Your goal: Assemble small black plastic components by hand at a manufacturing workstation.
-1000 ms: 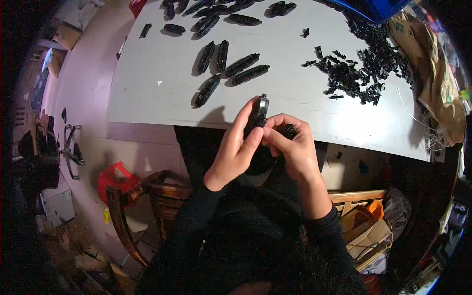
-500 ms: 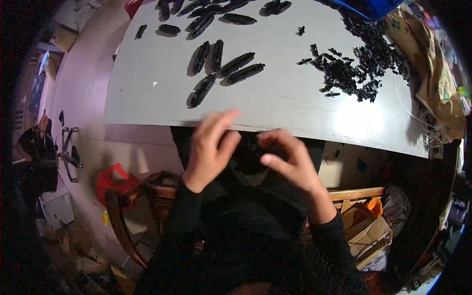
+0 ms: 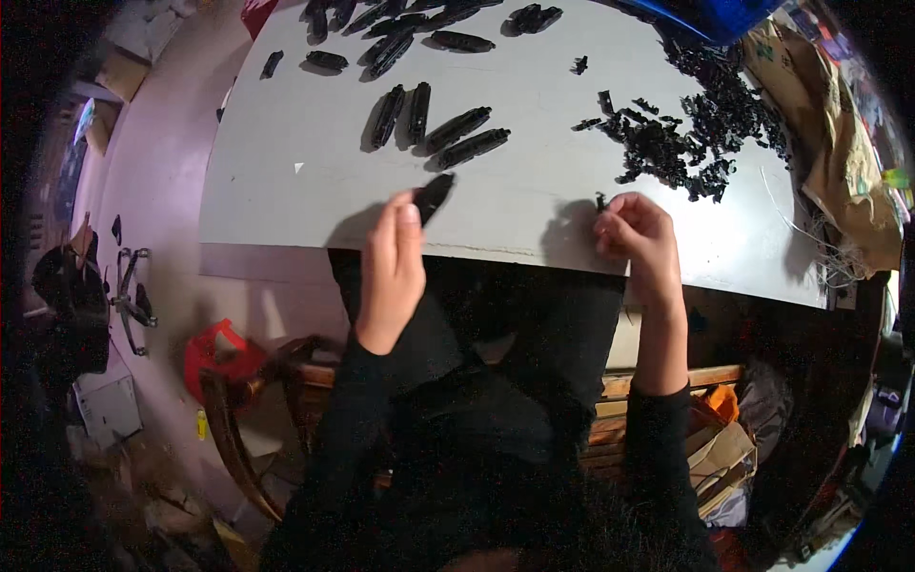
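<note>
My left hand (image 3: 393, 262) is closed on a long, black, pod-shaped plastic part (image 3: 435, 197), which sticks out past the fingertips over the table's front edge. Further right, the fingers of my right hand (image 3: 640, 236) are pinched together on a small black plastic piece (image 3: 601, 202), whose tip shows above them. Just beyond my left hand lie several similar long black parts (image 3: 474, 149). A spread heap of small black pieces (image 3: 667, 148) lies beyond my right hand.
On the white table (image 3: 534, 91), more long black parts (image 3: 389, 52) lie at the far side. A blue container (image 3: 715, 17) and a brown paper sack (image 3: 827, 143) are at the right. Below stand a wooden chair (image 3: 229, 419) and a red plastic thing (image 3: 217, 353).
The nearest long black part has left the table and is now in my left hand. My right hand has moved right and forward over the table and pinches a small black piece.
</note>
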The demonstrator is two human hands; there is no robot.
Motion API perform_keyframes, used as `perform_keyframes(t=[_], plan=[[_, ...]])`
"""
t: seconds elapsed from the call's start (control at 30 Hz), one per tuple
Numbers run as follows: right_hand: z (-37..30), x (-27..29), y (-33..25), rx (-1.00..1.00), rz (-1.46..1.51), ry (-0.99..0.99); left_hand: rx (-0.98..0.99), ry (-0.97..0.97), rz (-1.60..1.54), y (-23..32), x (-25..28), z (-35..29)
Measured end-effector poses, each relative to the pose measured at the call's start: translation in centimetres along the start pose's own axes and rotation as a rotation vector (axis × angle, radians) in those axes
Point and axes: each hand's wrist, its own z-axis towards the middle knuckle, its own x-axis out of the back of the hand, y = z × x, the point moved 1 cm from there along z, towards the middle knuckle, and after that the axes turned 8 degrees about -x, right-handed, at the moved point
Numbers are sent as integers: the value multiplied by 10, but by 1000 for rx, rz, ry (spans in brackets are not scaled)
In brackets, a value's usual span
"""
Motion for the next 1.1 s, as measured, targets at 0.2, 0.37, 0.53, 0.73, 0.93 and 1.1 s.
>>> perform_keyframes(t=[0.2,0.37,0.53,0.73,0.93,1.1], plan=[[-31,-33,-10,-171,462,-240,251,-204,-650,35,-22,-9],[-51,-52,-16,-169,513,-269,226,-273,-671,38,-35,-13],[-55,-75,-28,-170,512,-296,-33,-319,-434,49,-34,-18],[-55,-80,-36,-37,539,-60,-68,-421,-391,52,-35,-19],[-50,-59,-20,-106,442,-283,-173,-442,-298,54,-45,-18],[-3,-9,-10,140,575,129,-521,-165,506,32,-49,33]])
